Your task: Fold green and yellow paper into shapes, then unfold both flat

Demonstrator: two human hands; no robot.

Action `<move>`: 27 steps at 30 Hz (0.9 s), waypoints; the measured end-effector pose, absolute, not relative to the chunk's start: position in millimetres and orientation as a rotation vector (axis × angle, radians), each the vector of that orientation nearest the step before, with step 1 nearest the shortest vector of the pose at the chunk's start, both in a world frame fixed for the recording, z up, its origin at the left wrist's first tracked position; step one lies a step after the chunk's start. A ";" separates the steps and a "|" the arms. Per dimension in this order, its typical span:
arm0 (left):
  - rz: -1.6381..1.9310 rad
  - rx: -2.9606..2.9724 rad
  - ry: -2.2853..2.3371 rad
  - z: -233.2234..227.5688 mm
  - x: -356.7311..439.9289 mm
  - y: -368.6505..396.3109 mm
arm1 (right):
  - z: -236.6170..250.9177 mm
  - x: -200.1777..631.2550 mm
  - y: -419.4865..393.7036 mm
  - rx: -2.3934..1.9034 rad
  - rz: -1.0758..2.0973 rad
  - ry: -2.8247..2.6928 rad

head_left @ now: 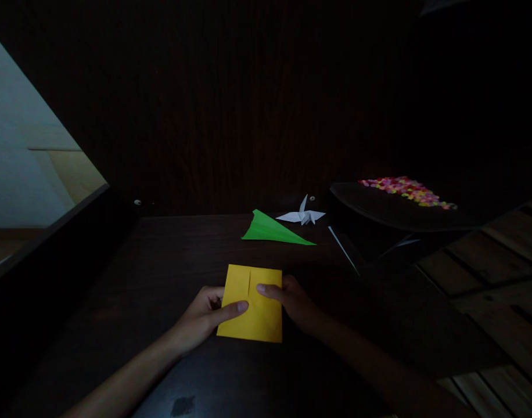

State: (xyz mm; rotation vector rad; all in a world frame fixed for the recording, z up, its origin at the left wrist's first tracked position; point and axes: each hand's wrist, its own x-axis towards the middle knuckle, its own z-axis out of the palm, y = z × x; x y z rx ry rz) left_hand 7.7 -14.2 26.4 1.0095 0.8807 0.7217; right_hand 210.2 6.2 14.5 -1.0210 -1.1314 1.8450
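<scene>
Yellow folded paper sheet [252,302] lay flat on the dark wooden table [161,261], near its front edge, and I saw both hands pressing it. My left hand [202,318] laid its thumb across the sheet, its other fingers hidden beneath; my right hand [292,302] pinched the right edge. Gloom swallowed the wall. Farther back lay a green folded paper plane [272,229] and a white paper crane [301,216]; multicoloured beads [408,190] sat blurred on a dark tray [379,212].

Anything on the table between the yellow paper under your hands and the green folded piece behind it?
In the head view, nothing: only bare dark table lies between the yellow paper and the green folded piece.
</scene>
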 end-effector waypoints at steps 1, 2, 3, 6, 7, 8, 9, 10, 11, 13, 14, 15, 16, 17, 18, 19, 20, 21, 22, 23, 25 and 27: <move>0.727 1.005 0.887 26.4 8.1 -14.1 | 16.1 210.5 6.3 -1.014 1.842 -1.148; 0.737 0.999 0.894 26.2 8.4 -13.9 | 17.2 210.8 6.5 -1.006 1.839 -1.170; 0.757 0.990 0.901 25.8 8.8 -13.6 | 17.8 211.2 6.7 -0.994 1.838 -1.195; 0.860 0.950 0.930 23.7 8.8 -11.9 | 16.4 212.2 7.7 -0.970 1.844 -1.293; 0.892 0.936 0.939 22.9 8.4 -11.0 | 15.5 212.5 8.3 -0.967 1.849 -1.326; 0.918 0.923 0.944 22.2 7.8 -10.0 | 14.6 212.8 9.1 -0.966 1.849 -1.353; 0.932 0.911 0.944 21.7 7.2 -9.0 | 13.8 213.1 10.1 -0.969 1.839 -1.368; 0.938 0.896 0.943 21.4 6.6 -8.0 | 13.3 213.5 11.3 -0.973 1.814 -1.368; 0.941 0.880 0.942 21.4 6.1 -7.1 | 12.9 214.1 12.7 -0.979 1.775 -1.356; 0.940 0.841 0.947 21.9 5.9 -5.9 | 12.6 215.7 15.9 -1.000 1.675 -1.317; 0.937 0.822 0.954 22.4 6.2 -5.5 | 12.4 216.7 17.5 -1.013 1.626 -1.301; 0.932 0.805 0.963 22.8 6.5 -5.3 | 12.3 217.8 18.9 -1.026 1.582 -1.291; 0.928 0.788 0.972 23.0 6.9 -5.2 | 12.1 218.9 20.1 -1.039 1.547 -1.288; 0.923 0.771 0.980 23.1 7.1 -5.1 | 11.8 219.9 21.1 -1.051 1.520 -1.289; 0.919 0.757 0.984 22.9 7.2 -5.1 | 11.5 220.7 21.6 -1.060 1.499 -1.290; 0.917 0.751 0.984 22.7 7.0 -5.1 | 11.3 221.2 21.9 -1.068 1.484 -1.292; 0.917 0.756 0.981 22.3 6.5 -5.2 | 11.1 221.4 21.9 -1.074 1.470 -1.296; 0.917 0.776 0.976 21.9 5.9 -5.3 | 11.0 221.4 21.7 -1.078 1.457 -1.300; 0.914 0.808 0.971 21.5 5.2 -5.5 | 11.1 221.1 21.4 -1.082 1.442 -1.304; 0.912 0.848 0.969 21.1 4.5 -5.9 | 11.3 220.6 21.0 -1.087 1.429 -1.305; 0.892 0.920 0.973 20.2 3.5 -6.7 | 11.9 219.4 20.2 -1.098 1.410 -1.299; 0.859 0.951 0.984 19.1 3.3 -7.3 | 12.4 218.3 19.7 -1.101 1.404 -1.288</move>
